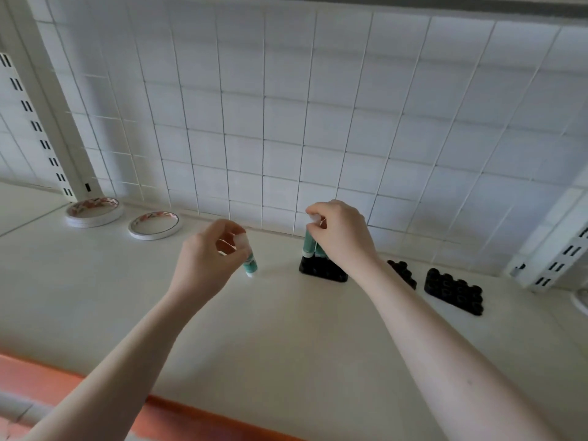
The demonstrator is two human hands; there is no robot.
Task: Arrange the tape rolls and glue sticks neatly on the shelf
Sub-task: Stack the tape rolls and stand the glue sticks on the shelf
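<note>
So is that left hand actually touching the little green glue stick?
Touching. The head view shows the left hand pinching the glue stick by its white cap, fingertips curled round the top, while the green body hangs tilted just above the shelf.

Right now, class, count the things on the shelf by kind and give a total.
Tape rolls: 2
Glue sticks: at least 2, one in the left hand, one under the right hand
Black holders: 3
Total: 7

Shelf (286, 329) layout, seen from above.
Two tape rolls (94, 212) (155, 225) lie far left; three socketed holders (323, 271) (403, 273) (454, 291) sit right, one holding upright glue sticks (308, 243).
</note>
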